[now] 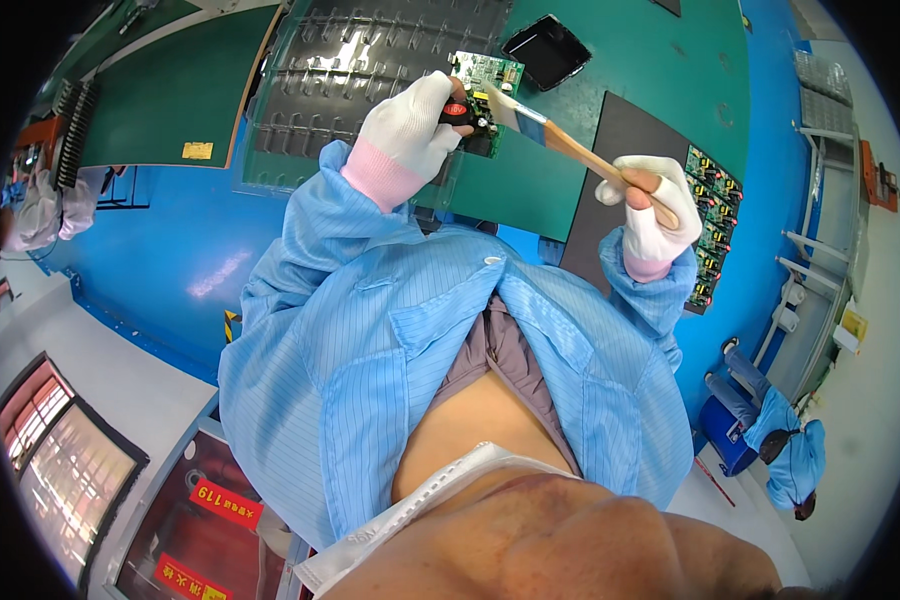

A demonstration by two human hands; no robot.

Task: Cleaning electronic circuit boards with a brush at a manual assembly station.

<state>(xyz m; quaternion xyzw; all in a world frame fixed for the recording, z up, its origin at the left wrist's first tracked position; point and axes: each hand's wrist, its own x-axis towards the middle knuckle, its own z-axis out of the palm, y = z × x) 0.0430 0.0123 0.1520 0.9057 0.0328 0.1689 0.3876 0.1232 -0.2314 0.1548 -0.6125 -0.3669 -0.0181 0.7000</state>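
Observation:
My left hand, in a white glove with a pink cuff and bare fingertips, is closed on the edge of a green circuit board. Black and yellow components stand on the board. A flat brush with a wooden handle slants across to the board, its pale bristles at the board's right side; whether they touch it I cannot tell. My right hand, gloved the same way, grips the end of the brush handle.
A clear plastic tray with slots lies left of the board. Behind it sits a small black dish. At the right, several circuit boards stand in rows along a dark mat on the green table. Another person is at the far right.

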